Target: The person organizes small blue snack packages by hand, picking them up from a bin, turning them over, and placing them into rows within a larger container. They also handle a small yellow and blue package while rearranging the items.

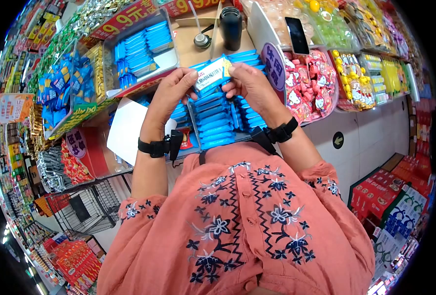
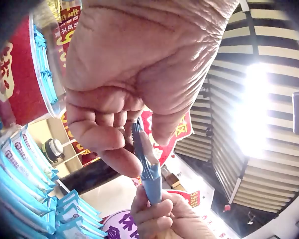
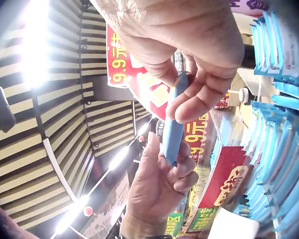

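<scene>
Between both hands is a small blue-and-white snack packet (image 1: 212, 77), its printed face turned up in the head view. My left hand (image 1: 175, 88) pinches one end between thumb and fingers. At the other end, my right hand (image 1: 255, 88) grips the packet the same way. Edge-on, the blue packet (image 2: 152, 181) spans the two hands in the left wrist view, and the packet (image 3: 174, 122) does so in the right wrist view too. Right below the hands, stacked rows of matching blue packets (image 1: 214, 123) fill a display bin.
A black bottle (image 1: 231, 28) stands behind the bin. To the left, another bin (image 1: 175, 63) holds more blue packets. A phone (image 1: 296, 35) lies among bagged sweets on the right, near pink Hello Kitty packs (image 1: 309, 83). A shopping cart (image 1: 87, 209) stands at lower left.
</scene>
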{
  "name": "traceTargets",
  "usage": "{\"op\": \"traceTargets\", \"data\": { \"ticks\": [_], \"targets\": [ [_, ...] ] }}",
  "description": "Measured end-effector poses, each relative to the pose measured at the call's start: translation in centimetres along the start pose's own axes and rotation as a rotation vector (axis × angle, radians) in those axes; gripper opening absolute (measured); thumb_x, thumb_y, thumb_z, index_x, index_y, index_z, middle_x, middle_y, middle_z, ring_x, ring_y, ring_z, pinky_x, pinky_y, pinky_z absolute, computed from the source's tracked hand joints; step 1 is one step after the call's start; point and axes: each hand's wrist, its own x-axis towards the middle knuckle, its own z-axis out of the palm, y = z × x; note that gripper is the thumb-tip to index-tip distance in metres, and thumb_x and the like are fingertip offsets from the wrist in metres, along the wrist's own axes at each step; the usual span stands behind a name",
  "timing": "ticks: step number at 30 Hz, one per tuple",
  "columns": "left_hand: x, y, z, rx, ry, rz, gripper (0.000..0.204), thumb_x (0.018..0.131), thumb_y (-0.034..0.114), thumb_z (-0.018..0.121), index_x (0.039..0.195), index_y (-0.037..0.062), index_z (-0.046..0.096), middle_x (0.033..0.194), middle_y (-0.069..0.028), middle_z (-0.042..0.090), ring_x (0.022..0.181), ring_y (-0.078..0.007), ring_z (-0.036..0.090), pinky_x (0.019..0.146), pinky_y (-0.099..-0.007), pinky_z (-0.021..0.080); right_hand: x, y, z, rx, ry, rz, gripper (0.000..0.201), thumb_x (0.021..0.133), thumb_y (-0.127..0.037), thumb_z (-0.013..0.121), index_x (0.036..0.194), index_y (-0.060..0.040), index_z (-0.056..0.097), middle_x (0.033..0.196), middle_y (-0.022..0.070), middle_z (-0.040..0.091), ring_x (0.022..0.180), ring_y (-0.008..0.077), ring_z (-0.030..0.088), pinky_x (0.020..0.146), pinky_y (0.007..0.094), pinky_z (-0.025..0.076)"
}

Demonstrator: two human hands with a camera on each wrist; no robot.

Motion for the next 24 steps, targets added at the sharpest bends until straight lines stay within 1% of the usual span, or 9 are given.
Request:
{"op": "traceTargets", "data": {
  "ticks": [8, 10, 11, 14, 15, 18, 19, 22, 24],
  "targets": [
    [1.4, -1.8, 1.2, 0.209, -0.042, -0.059, 0.028, 0.091, 0.028, 0.070, 0.107, 0.0069, 0.062, 0.083, 0.0020, 0.062, 0.069, -0.0052, 0.057, 0.056, -0.0204, 0.040, 0.4, 2.1, -3.2, -0.022, 0.007, 0.078, 0.025, 0.098, -0.019, 0.057, 0.112, 0.0019, 0.053, 0.101, 0.0117, 0.064, 0.086, 0.0209, 0.071, 0.070, 0.0284, 0.060],
    [2.8, -4.9, 1.8, 0.296, 0.015, 0.056, 0.030, 0.088, 0.027, 0.073, 0.104, 0.0030, 0.064, 0.082, -0.0032, 0.065, 0.067, -0.0085, 0.060, 0.059, -0.0248, 0.045, 0.4, 3.6, -5.3, -0.034, 0.048, 0.135, 0.029, 0.098, -0.020, 0.058, 0.113, 0.0034, 0.052, 0.102, 0.0129, 0.063, 0.091, 0.0221, 0.070, 0.075, 0.0305, 0.060],
    [3.1, -5.6, 2.2, 0.357, 0.025, 0.038, 0.028, 0.087, 0.022, 0.073, 0.103, 0.0017, 0.064, 0.084, -0.0092, 0.067, 0.072, -0.0157, 0.064, 0.065, -0.0295, 0.049, 0.1, 4.3, -6.3, -0.009, 0.089, 0.140, 0.031, 0.097, -0.022, 0.060, 0.112, 0.0044, 0.052, 0.103, 0.0143, 0.063, 0.094, 0.0250, 0.069, 0.079, 0.0339, 0.060],
    [4.8, -7.5, 3.5, 0.599, 0.077, 0.271, 0.028, 0.085, 0.021, 0.073, 0.104, 0.0011, 0.064, 0.088, -0.0163, 0.067, 0.079, -0.0250, 0.065, 0.070, -0.0348, 0.050, -1.0, 5.4, -9.1, -0.014, 0.135, 0.160, 0.025, 0.097, -0.018, 0.061, 0.109, 0.0021, 0.053, 0.104, 0.0166, 0.064, 0.095, 0.0287, 0.069, 0.083, 0.0386, 0.059],
    [5.2, -7.9, 4.1, 0.652, 0.090, 0.327, 0.028, 0.085, 0.020, 0.073, 0.101, -0.0005, 0.063, 0.085, -0.0105, 0.063, 0.078, -0.0184, 0.060, 0.069, -0.0318, 0.049, -1.4, 5.2, -9.5, -0.038, 0.149, 0.190, 0.025, 0.096, -0.018, 0.061, 0.109, 0.0014, 0.052, 0.105, 0.0177, 0.064, 0.095, 0.0300, 0.069, 0.083, 0.0409, 0.059],
    [6.6, -8.6, 6.7, 0.742, 0.075, 0.441, 0.028, 0.085, 0.020, 0.073, 0.102, 0.0002, 0.063, 0.088, -0.0142, 0.063, 0.082, -0.0251, 0.061, 0.072, -0.0361, 0.049, -2.2, 5.0, -10.0, -0.079, 0.232, 0.233, 0.030, 0.094, -0.020, 0.061, 0.110, 0.0038, 0.052, 0.102, 0.0162, 0.061, 0.092, 0.0291, 0.068, 0.078, 0.0396, 0.060],
    [6.9, -8.3, 7.6, 0.713, 0.018, 0.388, 0.027, 0.084, 0.018, 0.073, 0.101, 0.0001, 0.062, 0.090, -0.0183, 0.061, 0.085, -0.0332, 0.060, 0.075, -0.0407, 0.049, -2.2, 5.2, -10.5, -0.092, 0.254, 0.244, 0.029, 0.094, -0.020, 0.060, 0.110, 0.0028, 0.052, 0.102, 0.0155, 0.061, 0.092, 0.0289, 0.068, 0.077, 0.0392, 0.061],
    [8.0, -8.9, 9.9, 0.758, -0.007, 0.503, 0.026, 0.083, 0.015, 0.072, 0.100, -0.0006, 0.059, 0.091, -0.0212, 0.061, 0.086, -0.0369, 0.059, 0.075, -0.0433, 0.048, -2.3, 5.4, -11.2, -0.059, 0.263, 0.206, 0.028, 0.094, -0.020, 0.060, 0.109, 0.0024, 0.051, 0.103, 0.0153, 0.061, 0.092, 0.0285, 0.069, 0.076, 0.0384, 0.061],
    [8.6, -9.6, 10.8, 0.770, 0.007, 0.500, 0.027, 0.083, 0.013, 0.072, 0.100, -0.0004, 0.055, 0.093, -0.0236, 0.059, 0.089, -0.0407, 0.057, 0.076, -0.0460, 0.047, -2.4, 5.2, -11.3, -0.026, 0.286, 0.176, 0.027, 0.095, -0.016, 0.058, 0.112, 0.0032, 0.051, 0.106, 0.0147, 0.060, 0.093, 0.0265, 0.068, 0.077, 0.0362, 0.061]
  ]
}}
